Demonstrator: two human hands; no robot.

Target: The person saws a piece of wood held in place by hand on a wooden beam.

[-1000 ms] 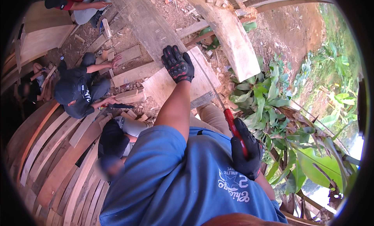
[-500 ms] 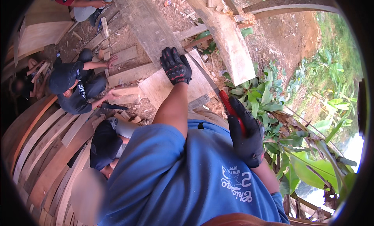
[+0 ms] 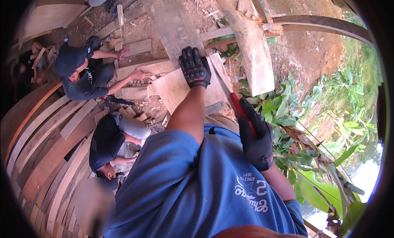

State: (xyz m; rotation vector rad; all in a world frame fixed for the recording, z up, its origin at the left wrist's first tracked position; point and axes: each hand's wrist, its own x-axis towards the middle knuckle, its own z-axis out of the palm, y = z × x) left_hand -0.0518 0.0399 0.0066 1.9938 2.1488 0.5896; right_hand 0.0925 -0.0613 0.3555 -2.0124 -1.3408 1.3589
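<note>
Pressing gloved left hand (image 3: 195, 69) on flat pale board (image 3: 172, 90), right hand (image 3: 256, 137) clutching red-handled saw (image 3: 240, 110)

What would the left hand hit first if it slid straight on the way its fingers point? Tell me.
The left hand lies flat on a pale board, fingers pointing up-picture. Straight on it would likely meet the long grey plank just beyond, though depth is unclear.

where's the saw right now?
Head view, right of centre: the red-handled saw is gripped in the gloved right hand, its blade angled up along the right edge of the flat board under the left hand.
</note>
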